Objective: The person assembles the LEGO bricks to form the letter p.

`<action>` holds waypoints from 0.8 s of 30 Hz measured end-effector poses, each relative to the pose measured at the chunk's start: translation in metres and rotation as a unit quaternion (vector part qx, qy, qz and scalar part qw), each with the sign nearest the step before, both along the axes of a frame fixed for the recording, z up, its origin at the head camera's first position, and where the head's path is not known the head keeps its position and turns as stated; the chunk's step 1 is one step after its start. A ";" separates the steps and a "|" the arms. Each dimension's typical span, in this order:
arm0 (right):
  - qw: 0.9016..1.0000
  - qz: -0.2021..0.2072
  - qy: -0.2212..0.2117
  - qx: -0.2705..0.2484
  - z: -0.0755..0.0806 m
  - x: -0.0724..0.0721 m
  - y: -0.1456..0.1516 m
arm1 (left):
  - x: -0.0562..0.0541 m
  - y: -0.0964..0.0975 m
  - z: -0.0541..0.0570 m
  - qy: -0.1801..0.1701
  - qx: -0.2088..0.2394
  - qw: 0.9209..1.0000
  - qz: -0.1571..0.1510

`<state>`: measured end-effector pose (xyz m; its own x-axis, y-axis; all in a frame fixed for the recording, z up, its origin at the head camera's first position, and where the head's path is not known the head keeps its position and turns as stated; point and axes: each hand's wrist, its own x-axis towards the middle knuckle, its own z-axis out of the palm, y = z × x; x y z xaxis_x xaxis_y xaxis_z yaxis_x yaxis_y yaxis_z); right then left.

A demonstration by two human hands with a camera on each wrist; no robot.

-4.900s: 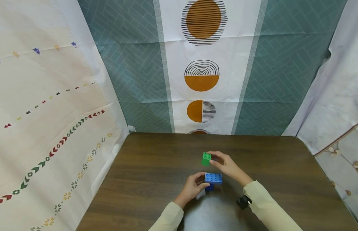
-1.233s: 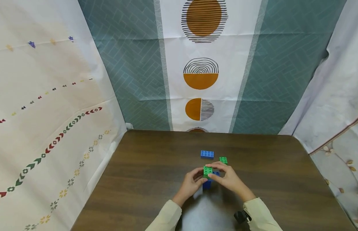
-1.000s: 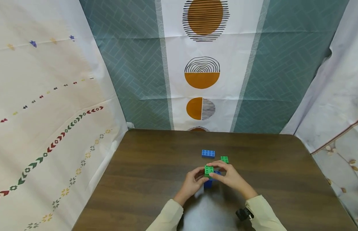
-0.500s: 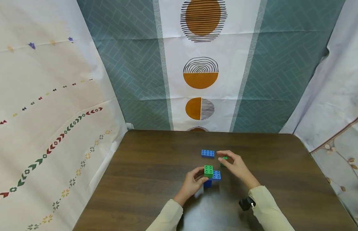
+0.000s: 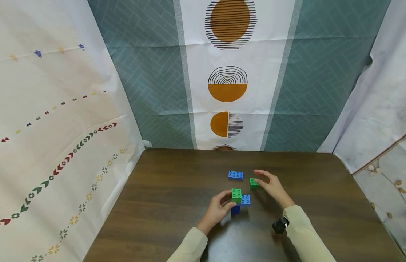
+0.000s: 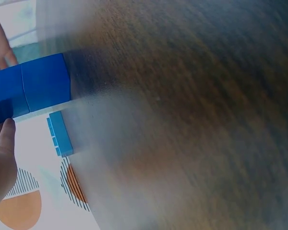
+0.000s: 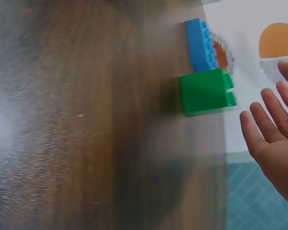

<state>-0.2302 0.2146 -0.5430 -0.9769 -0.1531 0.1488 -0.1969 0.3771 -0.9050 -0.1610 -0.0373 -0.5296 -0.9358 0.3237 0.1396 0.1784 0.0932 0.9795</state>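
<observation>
Left hand (image 5: 215, 210) grips the stack (image 5: 236, 196), likely steadying it; right hand (image 5: 272, 185), fingers apart, hovers beside a green block (image 5: 253, 184).

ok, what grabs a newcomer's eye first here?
Probably the orange circle on the hanging cloth, top centre of the head view. Then the green-topped block stack in the left hand, below centre. Farther back: a blue block, and a green block by the right hand.
</observation>
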 end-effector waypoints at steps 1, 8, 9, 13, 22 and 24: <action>1.000 -0.002 -0.008 -0.002 -0.003 -0.001 0.001 | 0.002 0.000 0.005 0.000 0.000 1.000 -0.001; 0.997 -0.013 -0.069 0.013 -0.020 -0.004 0.001 | 0.003 -0.001 0.008 0.010 -0.001 1.000 -0.005; 0.997 -0.015 -0.073 0.017 -0.022 -0.004 0.000 | 0.003 -0.001 0.007 0.009 -0.001 1.000 -0.005; 0.995 -0.025 -0.091 0.025 -0.026 -0.004 -0.002 | -0.001 0.001 -0.002 0.007 0.000 1.000 -0.001; 0.996 -0.033 -0.079 0.029 -0.031 -0.005 -0.006 | -0.011 0.001 -0.028 0.006 0.000 1.000 0.003; 0.996 -0.033 -0.071 0.030 -0.031 -0.004 -0.006 | -0.011 0.001 -0.029 0.005 0.000 1.000 0.002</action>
<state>-0.2345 0.2090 -0.5743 -0.9957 -0.0922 0.0006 -0.0413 0.4395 -0.8973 -0.1723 -0.0367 -0.5583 -0.9358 0.3190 0.1500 0.1887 0.0939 0.9775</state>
